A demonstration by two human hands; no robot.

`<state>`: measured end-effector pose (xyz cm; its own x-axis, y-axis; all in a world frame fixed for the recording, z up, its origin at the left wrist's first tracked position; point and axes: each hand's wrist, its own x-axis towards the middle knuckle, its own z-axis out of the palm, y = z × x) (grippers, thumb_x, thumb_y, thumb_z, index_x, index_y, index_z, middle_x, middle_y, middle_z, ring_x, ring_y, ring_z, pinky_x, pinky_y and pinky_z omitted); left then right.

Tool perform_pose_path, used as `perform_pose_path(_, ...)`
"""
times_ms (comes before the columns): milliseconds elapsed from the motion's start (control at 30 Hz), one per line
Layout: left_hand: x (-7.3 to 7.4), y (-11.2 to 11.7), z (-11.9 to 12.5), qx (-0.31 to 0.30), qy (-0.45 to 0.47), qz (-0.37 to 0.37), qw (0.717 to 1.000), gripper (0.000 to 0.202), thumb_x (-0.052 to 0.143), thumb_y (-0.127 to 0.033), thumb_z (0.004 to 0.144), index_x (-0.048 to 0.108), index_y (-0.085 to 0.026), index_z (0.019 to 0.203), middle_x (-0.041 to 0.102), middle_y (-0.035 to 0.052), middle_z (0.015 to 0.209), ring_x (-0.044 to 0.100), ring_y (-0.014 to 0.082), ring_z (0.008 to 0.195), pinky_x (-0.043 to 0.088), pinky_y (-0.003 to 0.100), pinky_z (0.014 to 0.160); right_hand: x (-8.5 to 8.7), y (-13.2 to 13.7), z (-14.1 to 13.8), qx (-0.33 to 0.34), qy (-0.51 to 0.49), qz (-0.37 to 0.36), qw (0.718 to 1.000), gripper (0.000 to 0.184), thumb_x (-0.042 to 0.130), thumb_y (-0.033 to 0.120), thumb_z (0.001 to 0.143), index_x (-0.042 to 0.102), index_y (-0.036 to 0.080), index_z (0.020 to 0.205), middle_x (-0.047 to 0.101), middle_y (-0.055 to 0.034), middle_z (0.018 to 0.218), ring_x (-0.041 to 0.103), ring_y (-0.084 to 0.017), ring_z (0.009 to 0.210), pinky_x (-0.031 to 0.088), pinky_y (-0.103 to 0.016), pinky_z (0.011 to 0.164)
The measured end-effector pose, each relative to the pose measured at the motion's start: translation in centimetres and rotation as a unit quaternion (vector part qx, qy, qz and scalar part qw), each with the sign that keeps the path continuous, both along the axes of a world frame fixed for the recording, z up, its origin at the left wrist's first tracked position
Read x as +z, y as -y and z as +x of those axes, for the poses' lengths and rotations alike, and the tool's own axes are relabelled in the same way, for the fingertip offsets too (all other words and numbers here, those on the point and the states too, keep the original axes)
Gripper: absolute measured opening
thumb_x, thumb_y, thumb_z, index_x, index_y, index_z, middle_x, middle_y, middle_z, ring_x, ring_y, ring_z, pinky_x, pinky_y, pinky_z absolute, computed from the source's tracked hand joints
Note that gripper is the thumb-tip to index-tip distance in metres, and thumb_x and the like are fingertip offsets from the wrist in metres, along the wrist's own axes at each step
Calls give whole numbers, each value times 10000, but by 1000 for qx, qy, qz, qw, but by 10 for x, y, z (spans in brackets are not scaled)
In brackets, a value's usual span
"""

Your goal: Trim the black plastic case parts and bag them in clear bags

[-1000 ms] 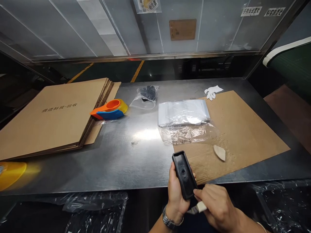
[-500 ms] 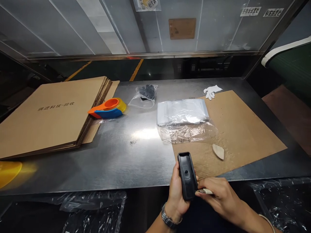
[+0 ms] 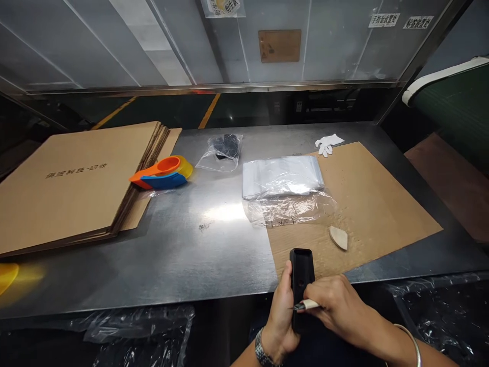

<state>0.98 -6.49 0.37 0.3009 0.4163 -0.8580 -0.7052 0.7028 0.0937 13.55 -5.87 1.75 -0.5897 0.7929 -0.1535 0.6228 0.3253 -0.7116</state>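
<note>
Head view: two bare hands work at the near edge of a steel table. The left hand is closed around a narrow black part, hollow side towards the wearer, probably to steady it. The right hand grips a small bladed tool by its pale handle, close to the blade, likely for fine control. A cardboard sheet perhaps shields the steel (a pale fan-shaped piece lies on it, beyond the hands). The black part sits between the left thumb, along its left side, and the right fingers; the blade crosses its lower half, contact unclear.
</note>
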Motion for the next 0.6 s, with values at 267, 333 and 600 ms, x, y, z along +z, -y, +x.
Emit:
perform_pose_path(267, -7, 15, 6, -198, -31, 10, 980, 699, 324, -654, 789, 637, -43, 663, 556, 87, 452, 502, 117, 359, 379, 193, 381, -17, -23, 24, -108, -70, -22, 991, 387, 591, 416, 839, 564, 180, 1146, 674, -61, 823, 625, -197, 707, 431, -257, 602)
perform_pose_path(333, -8, 17, 6, -214, -34, 27, 976, 721, 292, -653, 797, 640, -39, 650, 552, 89, 453, 507, 123, 358, 382, 198, 376, -19, -28, 28, -87, -111, -51, 989, 308, 595, 400, 838, 630, 183, 1053, 679, -60, 826, 623, -188, 715, 441, -254, 627)
perform_pose_path(600, -7, 18, 4, -252, -13, 16, 967, 748, 222, -643, 816, 628, -49, 609, 527, 83, 426, 495, 123, 343, 382, 201, 363, -18, -40, 31, -116, -177, -212, 954, 362, 557, 314, 829, 492, 144, 515, 360, 51, 491, 327, -81, 465, 246, -214, 451)
